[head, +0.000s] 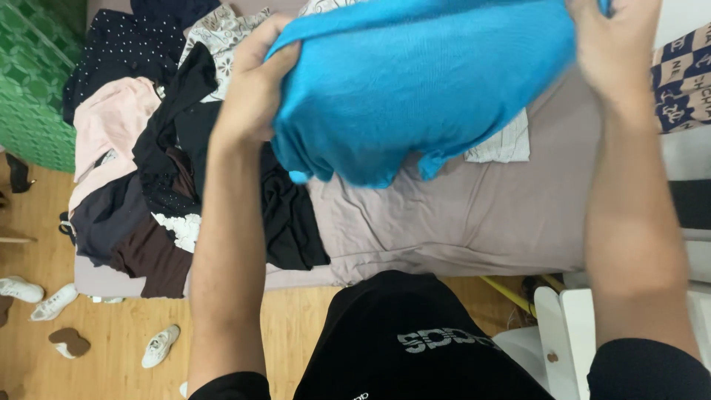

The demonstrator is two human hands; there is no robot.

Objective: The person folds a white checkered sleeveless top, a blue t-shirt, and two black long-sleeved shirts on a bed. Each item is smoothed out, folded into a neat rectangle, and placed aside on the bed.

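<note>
- The left hand (255, 89), upper centre-left of the frame, has its fingers closed over the left edge of a bright blue garment (415, 81).
- The right hand (615, 41), at the upper right, grips the garment's other side; its fingers are curled into the cloth and partly cut off by the top edge.
- The blue garment hangs between the 2 hands, held up above the bed (474, 215), its lower edge drooping toward the grey sheet.
- A heap of dark, pink and patterned clothes (148, 185) lies on the left part of the bed.
- A white folded cloth (507, 144) lies on the sheet just behind the garment's lower right edge.
- 3 white shoes (159, 346) rest on the wooden floor (111, 326), lower left.
</note>
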